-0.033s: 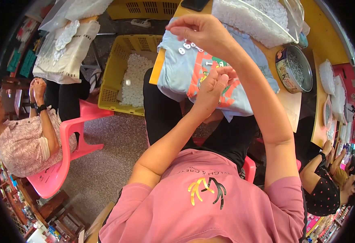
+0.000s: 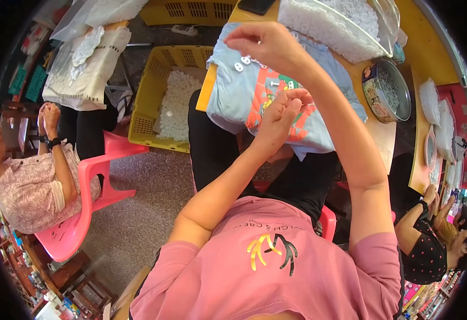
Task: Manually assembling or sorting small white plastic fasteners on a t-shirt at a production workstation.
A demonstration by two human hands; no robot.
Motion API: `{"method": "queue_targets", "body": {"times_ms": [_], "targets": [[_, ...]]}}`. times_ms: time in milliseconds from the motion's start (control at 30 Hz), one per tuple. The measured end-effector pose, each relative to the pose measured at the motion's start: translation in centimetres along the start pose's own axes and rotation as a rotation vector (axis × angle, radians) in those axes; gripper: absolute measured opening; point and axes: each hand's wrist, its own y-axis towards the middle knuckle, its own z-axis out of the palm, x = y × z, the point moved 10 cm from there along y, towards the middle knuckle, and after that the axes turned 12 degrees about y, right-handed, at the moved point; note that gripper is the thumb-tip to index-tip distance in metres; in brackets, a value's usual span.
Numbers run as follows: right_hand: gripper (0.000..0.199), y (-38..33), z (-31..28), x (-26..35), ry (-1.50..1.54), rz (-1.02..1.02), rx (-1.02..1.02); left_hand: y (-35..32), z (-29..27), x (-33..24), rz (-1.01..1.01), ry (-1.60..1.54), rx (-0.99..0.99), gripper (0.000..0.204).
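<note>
- The left hand [image 2: 280, 114] was held palm turned partly up, fingers curled, above the near part of the cloth [image 2: 227, 88]; whether anything was pinched in it cannot be told.
- The right hand [image 2: 269, 45] was raised farther out, over the far left part of the cloth, with fingers bent; whether anything was gripped there cannot be told either.
- The two hands were kept apart, though the left fingertips were seen close against the outline of the right forearm [image 2: 340, 106]; contact cannot be judged.
- White pieces [image 2: 238, 67] were grouped on the cloth, just below the right hand and partly hidden by it.
- A white peg [image 2: 275, 84] was seen on the cloth's orange print, between the hands.
- The table [image 2: 206, 92] was covered by the cloth except for a yellow strip along its left edge; past the near edge the cloth was draped toward the lap.
- On the right, movement was bounded by the tin [image 2: 373, 92], filled with small grey bits, set just beside the cloth.
- The far side was bounded by a white pile [image 2: 329, 34] and, at the table's far left, a dark slab [image 2: 256, 5].
- Left of the table, a yellow crate [image 2: 141, 127] was placed, white parts inside.
- Floor [image 2: 143, 213] was shown between the pink chair [image 2: 87, 184] and the lap.
</note>
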Motion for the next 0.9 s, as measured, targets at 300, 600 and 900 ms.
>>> {"method": "queue_targets", "body": {"times_ms": [300, 600, 900], "targets": [[0.019, -0.5, 3.2, -4.9, -0.818, -0.134, 0.220, -0.1, -0.1, 0.5, 0.010, 0.143, 0.051, 0.028], [0.016, -3.2, -1.4, -4.4, -0.295, -0.035, 0.046, -0.1, 0.2, -0.1, 0.039, 0.036, 0.087, 0.025], [0.025, -17.3, -6.9, -7.6, 0.568, 0.219, -0.538, 0.2, -0.4, 0.6, -0.023, 0.004, -0.131, 0.020]]}}
